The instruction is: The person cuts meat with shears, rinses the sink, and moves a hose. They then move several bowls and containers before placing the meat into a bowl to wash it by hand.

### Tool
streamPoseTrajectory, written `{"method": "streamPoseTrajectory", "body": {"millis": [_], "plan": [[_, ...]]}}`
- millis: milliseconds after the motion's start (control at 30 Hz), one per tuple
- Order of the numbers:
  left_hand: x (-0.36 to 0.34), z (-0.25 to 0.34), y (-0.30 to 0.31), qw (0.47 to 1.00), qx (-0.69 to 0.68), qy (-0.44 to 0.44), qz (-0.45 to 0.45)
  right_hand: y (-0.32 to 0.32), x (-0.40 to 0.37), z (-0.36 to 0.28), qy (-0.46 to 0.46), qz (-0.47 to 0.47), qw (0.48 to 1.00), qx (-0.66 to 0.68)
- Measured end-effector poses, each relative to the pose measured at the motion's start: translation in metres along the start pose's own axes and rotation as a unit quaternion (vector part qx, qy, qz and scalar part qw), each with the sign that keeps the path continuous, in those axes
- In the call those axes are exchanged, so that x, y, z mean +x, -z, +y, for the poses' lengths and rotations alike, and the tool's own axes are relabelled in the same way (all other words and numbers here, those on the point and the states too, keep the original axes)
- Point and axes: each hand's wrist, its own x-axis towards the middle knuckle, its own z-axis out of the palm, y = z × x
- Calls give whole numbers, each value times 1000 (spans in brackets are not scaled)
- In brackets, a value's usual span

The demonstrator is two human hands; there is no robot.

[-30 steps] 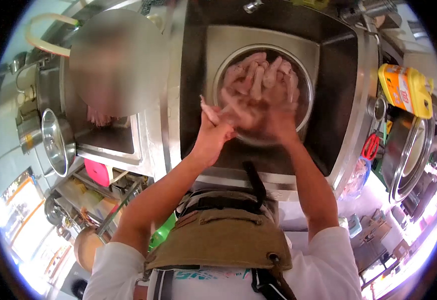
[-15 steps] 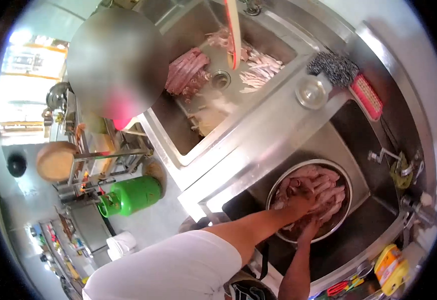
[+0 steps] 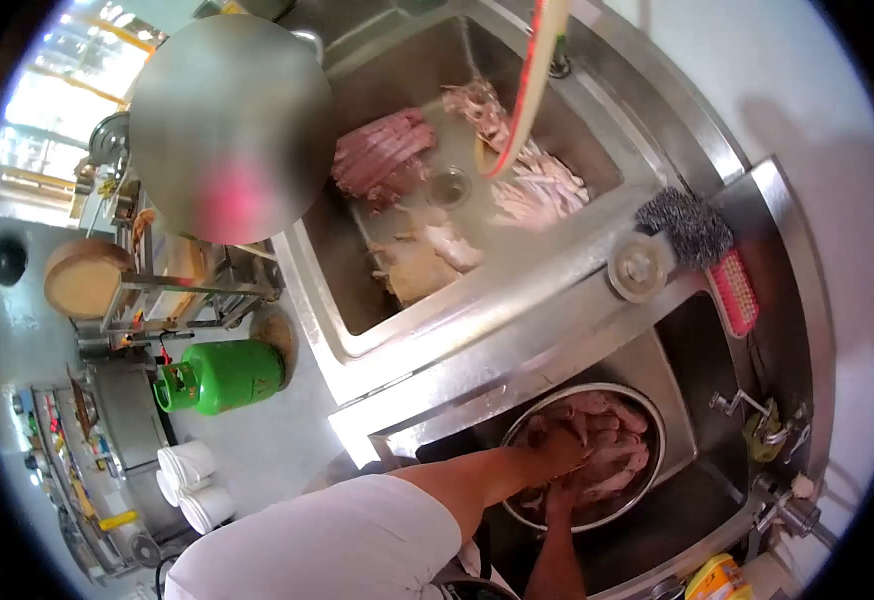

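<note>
A round metal bowl (image 3: 661, 432) with pink pieces of raw meat (image 3: 612, 465) sits in the near sink basin. My left hand (image 3: 563, 452) is down in the bowl, touching the meat on its left side. Close beside it, lower in the view, my right hand (image 3: 561, 492) reaches over the bowl's near rim into the same meat. The fingers of both hands are mostly hidden among the pieces, so their grip cannot be made out.
The far basin (image 3: 332, 290) holds long pink meat strips (image 3: 385, 150), pale pieces (image 3: 547, 190) and a yellowish piece (image 3: 417, 270). A hose (image 3: 529, 95) hangs over it. A scrubber (image 3: 685, 225), red brush (image 3: 733, 292) and lid (image 3: 640, 266) lie along the ledge. A green gas cylinder (image 3: 232, 377) stands left.
The view has shifted, so the bowl appears lower and further left. Both hands remain in the meat and now appear closer together. The hose hangs in a different curve over the far basin.
</note>
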Motion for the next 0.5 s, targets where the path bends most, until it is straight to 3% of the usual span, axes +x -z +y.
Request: {"method": "streamPoseTrajectory", "body": {"millis": [500], "plan": [[-69, 31, 80, 987, -154, -7, 39, 27, -30, -42, 39, -47, 994, -95]]}}
